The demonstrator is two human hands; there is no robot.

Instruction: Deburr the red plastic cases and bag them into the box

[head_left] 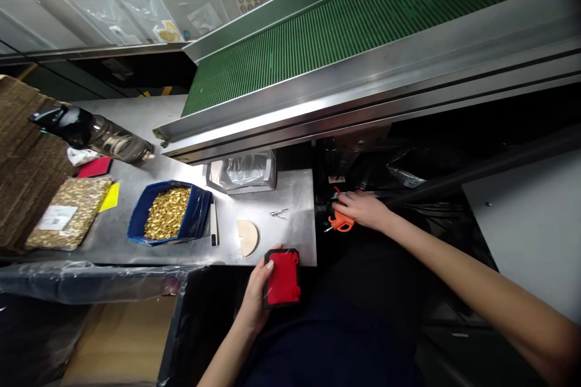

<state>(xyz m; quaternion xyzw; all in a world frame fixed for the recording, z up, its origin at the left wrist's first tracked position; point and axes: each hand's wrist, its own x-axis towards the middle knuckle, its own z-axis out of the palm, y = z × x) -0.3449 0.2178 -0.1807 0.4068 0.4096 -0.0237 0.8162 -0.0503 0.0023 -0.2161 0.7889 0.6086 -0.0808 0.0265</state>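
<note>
From the head view, my left hand (256, 290) holds a red case with a black rim (282, 278) at the near edge of the steel table (297, 193); the thumb lies along its left side and the fingers wrap beneath, so the grip is closed on the case; the case overhangs the table edge slightly, tilted toward me. My right hand (363, 208) reaches out past the right end of the table into the dark space under the conveyor; its fingers are curled over the orange-handled scissors (340, 221), which rest just off the table's right edge; I cannot tell whether they are fully gripped or only touched.

On the table, well left of the case, stands a blue bin of small brass parts (167, 213); just beside it a narrow white strip (213, 224); then a pale half-round piece (248, 237) near the case; a small metal clip (278, 213) lies behind that. A clear plastic tray (242, 171) sits at the back under the green conveyor belt (363, 18); a dark bottle (95, 133) lies on its side to the far left, by a bag of brass parts (68, 213).

I judge the step in hand to be fetching the scissors while the case waits; the next move calls for a firm hold on the handles before lifting them clear of the dark clutter.
</note>
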